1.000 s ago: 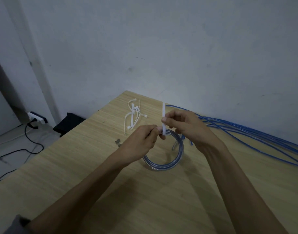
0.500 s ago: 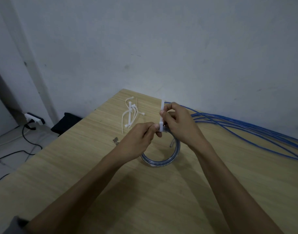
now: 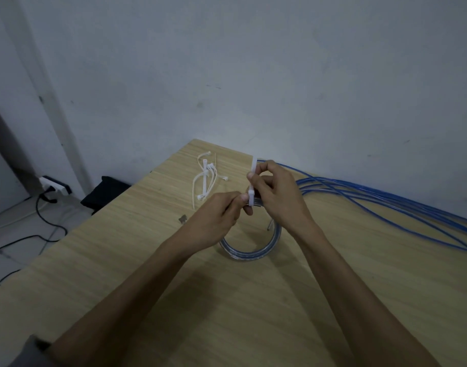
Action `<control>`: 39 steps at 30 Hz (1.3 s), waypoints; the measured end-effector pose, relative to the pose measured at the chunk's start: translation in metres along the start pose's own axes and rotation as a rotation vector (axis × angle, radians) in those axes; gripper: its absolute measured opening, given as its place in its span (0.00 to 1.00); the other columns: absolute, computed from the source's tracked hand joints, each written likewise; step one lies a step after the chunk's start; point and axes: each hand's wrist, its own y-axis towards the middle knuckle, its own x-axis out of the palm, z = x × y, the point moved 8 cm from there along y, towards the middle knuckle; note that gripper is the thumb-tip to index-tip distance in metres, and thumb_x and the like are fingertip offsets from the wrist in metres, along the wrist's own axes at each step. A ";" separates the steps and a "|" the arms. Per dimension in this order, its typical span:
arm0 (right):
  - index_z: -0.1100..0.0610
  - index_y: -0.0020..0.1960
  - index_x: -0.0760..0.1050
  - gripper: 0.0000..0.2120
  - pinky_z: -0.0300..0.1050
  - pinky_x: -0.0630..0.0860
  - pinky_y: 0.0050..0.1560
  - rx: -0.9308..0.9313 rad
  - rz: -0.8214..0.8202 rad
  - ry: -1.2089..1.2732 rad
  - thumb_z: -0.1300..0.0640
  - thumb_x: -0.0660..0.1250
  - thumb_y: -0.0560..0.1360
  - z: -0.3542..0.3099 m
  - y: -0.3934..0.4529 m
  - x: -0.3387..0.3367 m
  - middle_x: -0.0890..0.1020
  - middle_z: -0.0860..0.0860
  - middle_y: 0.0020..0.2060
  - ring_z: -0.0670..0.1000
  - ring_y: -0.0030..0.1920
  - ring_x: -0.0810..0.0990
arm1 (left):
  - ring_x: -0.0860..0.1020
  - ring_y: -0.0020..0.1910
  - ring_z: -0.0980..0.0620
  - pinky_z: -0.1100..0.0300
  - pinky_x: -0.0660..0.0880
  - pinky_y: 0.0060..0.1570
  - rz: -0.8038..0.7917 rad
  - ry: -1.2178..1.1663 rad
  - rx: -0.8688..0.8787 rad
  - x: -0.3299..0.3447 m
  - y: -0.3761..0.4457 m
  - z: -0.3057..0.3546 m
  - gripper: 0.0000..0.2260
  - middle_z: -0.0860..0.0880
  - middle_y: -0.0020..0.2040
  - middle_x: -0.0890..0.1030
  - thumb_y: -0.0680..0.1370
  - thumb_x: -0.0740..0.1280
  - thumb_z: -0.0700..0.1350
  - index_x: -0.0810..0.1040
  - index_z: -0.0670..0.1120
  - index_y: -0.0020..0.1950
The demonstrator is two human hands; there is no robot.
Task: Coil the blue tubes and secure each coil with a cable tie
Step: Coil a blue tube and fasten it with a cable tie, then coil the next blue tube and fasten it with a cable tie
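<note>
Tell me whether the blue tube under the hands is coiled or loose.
Coiled: the blue tube forms a ring on the table, with a white cable tie at its top.

coil [image 3: 249,251]: far arc hidden behind both hands | cable tie [image 3: 252,181]: loop round the coil hidden by fingers | blue tubes [image 3: 386,205]: cut off at right edge | small grey object [image 3: 183,219]: too small to tell

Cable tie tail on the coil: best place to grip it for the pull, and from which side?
Grip the cable tie tail just above its head, from the right, as the right hand does: it stands upright, free. Left hand steadies the coil.
</note>
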 end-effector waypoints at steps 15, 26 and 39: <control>0.60 0.54 0.77 0.04 0.48 0.82 0.39 0.109 -0.181 0.103 0.60 0.66 0.80 -0.004 0.005 0.109 0.85 0.55 0.41 0.51 0.34 0.84 | 0.67 0.31 0.53 0.61 0.66 0.33 0.390 -0.272 -0.373 -0.113 -0.046 -0.071 0.11 0.51 0.31 0.68 0.85 0.60 0.46 0.75 0.44 0.45; 0.56 0.52 0.85 0.10 0.50 0.78 0.47 -0.175 -0.199 -0.496 0.53 0.67 0.79 -0.031 0.011 0.194 0.85 0.54 0.46 0.56 0.51 0.80 | 0.79 0.40 0.67 0.75 0.70 0.36 0.471 0.336 -0.341 -0.185 -0.106 -0.085 0.06 0.56 0.41 0.83 0.80 0.69 0.47 0.85 0.49 0.48; 0.57 0.57 0.83 0.14 0.52 0.79 0.51 -0.154 -0.149 -0.512 0.50 0.65 0.80 -0.035 0.013 0.142 0.85 0.54 0.51 0.56 0.53 0.82 | 0.72 0.39 0.55 0.57 0.69 0.42 0.500 0.666 -0.190 -0.163 -0.064 -0.057 0.05 0.52 0.44 0.74 0.79 0.70 0.49 0.81 0.49 0.46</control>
